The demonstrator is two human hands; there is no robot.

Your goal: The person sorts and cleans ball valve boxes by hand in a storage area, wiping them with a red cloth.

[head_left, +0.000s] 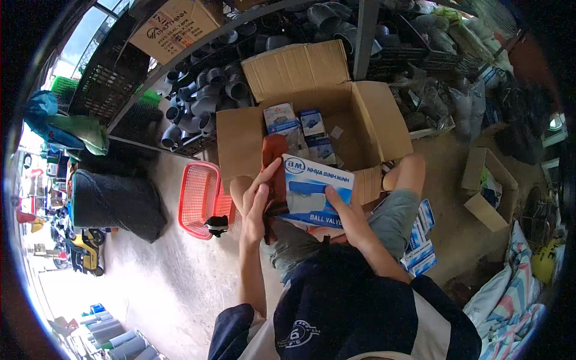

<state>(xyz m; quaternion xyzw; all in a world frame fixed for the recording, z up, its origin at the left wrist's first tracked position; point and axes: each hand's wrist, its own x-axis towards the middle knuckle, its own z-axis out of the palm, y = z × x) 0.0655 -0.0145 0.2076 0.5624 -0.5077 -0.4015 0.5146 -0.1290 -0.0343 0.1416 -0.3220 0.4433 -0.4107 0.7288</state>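
Note:
My right hand (349, 217) grips a blue and white ball valve box (316, 195), thumb across its printed front, in front of my lap. At the box's left edge, my left hand (258, 207) is closed on a reddish-brown cloth (275, 157). The cloth lies along the box's side; whether those fingers also touch the box is hidden. Beyond my hands stands an open cardboard box (384, 117), with several smaller blue and white boxes (312, 123) inside on its left. More blue and white boxes (420, 258) lie on the floor by my right leg.
A red plastic basket (198, 198) is on the floor to the left, a black item (216, 224) at its rim. Grey pipe fittings (204, 99) fill the rack behind. A smaller open carton (492, 198) and striped sacks (510, 294) are at the right.

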